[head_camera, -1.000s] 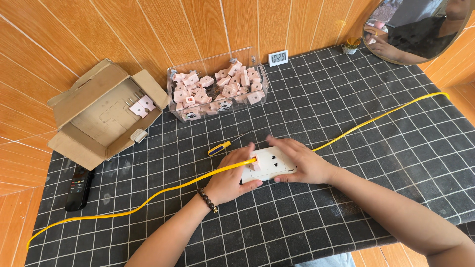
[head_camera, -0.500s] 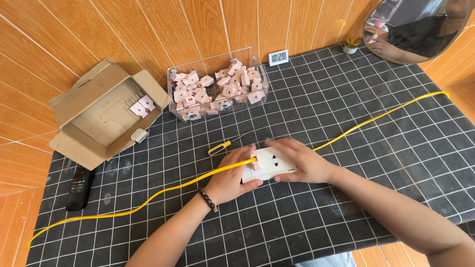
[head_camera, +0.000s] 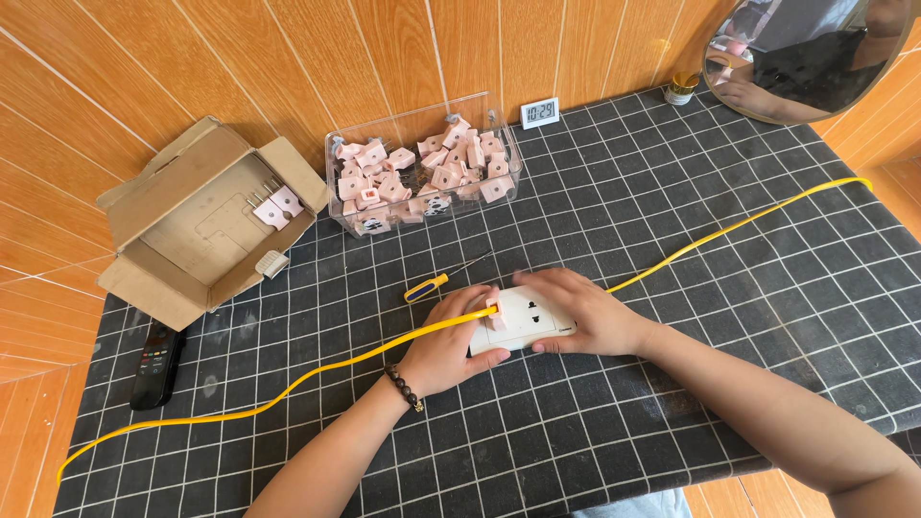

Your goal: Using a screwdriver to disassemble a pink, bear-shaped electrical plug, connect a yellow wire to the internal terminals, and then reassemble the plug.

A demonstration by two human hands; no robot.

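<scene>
My left hand [head_camera: 449,343] was closed around the near end of the white socket block [head_camera: 523,318], thumb underneath and fingers curled over its top, where a small pink plug [head_camera: 496,309] sat pushed into its face. My right hand [head_camera: 585,312] lay flat over the block's far end, fingers pressing down on it rather than wrapping it. The block rested on the black gridded mat [head_camera: 729,249], near the middle of the table, with the yellow cable [head_camera: 288,386] running under my left hand and out to both sides. Just beyond my fingers lay a screwdriver [head_camera: 436,281] with a yellow and blue handle. Further back stood a clear plastic tub [head_camera: 345,206], open at the top and heaped with many more pink plugs, some lying prongs up. To its left sat an open cardboard box [head_camera: 153,201], flaps spread, holding two pink plugs near its upper right corner; a small white piece rested at its edge. A black remote [head_camera: 156,364] lay beside the box.
</scene>
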